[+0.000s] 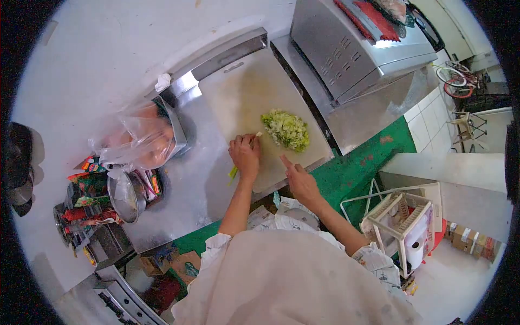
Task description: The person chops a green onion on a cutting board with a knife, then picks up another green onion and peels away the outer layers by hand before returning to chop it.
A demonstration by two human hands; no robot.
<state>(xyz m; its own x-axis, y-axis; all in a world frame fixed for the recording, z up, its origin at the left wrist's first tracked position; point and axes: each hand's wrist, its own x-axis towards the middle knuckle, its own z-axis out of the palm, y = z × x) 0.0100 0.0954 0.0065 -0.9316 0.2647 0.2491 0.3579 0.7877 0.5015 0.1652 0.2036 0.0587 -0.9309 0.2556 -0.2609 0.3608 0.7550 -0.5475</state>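
Note:
On the white cutting board (233, 92) lies a heap of chopped pale green vegetable (287, 130). My left hand (245, 157) rests on the board left of the heap, its fingers curled over a green stalk (233, 173); a pale cut end shows by the fingertips and the green part sticks out below. My right hand (301, 181) is closed at the board's near edge, below the heap. It grips a knife, of which a thin pinkish part (285, 161) shows beyond the fingers; the rest is hard to make out.
Left of the board, a clear plastic bag (135, 138) stands in a metal container on the steel counter (189, 200). A metal bowl (125, 197) and several packets lie nearer. A large metal appliance (346, 49) stands right. A plastic rack (398, 222) is on the lower right.

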